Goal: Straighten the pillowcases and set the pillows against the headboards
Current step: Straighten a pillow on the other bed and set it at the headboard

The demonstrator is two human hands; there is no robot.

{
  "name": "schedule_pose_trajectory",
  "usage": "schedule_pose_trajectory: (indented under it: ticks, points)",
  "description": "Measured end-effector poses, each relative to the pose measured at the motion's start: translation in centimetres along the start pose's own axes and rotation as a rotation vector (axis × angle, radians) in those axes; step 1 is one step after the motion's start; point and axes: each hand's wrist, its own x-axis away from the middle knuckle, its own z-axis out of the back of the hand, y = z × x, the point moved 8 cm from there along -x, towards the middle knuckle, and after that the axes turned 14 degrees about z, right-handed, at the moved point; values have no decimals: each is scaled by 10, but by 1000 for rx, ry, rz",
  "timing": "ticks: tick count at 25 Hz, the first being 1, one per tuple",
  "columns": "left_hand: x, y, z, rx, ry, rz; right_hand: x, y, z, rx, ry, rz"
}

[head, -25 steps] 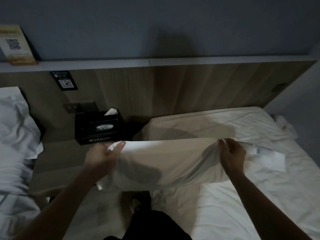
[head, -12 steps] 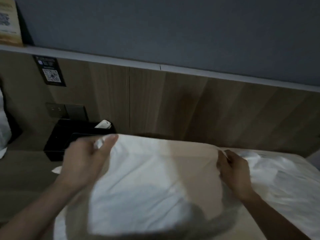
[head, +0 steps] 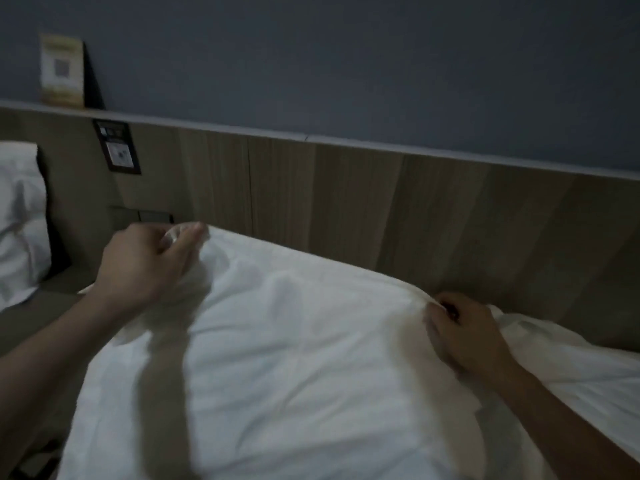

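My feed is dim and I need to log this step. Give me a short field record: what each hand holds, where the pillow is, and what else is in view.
held item: white fabric pillow, lifted in front of the wooden headboard panel
left hand: closed on the pillow's upper left corner
right hand: pinching the upper right edge
contact with headboard: cannot tell
far left: second white pillow
ledge above headboard: yellow card stand
on headboard: black QR sign
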Motion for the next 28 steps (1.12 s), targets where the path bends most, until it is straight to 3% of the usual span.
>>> schedule_pose_trajectory:
  ticks: [5, 11, 18, 22, 28]
  points:
    - [0, -12, -14, -30, 13, -42, 10, 14, -11, 149, 51, 105]
    - [-25, 8, -5, -86, 57, -134, -11, 25, 35, 36, 184, -1]
    - [-46, 12, 3, -83, 158, -156, -46, 1, 69, -89, 309, 124]
    - [-73, 42, 8, 12, 170, -163, -78, -12, 111, -171, 445, 147]
    - [-95, 99, -27, 41, 101, -203, -117, 13, 150, -99, 496, 72]
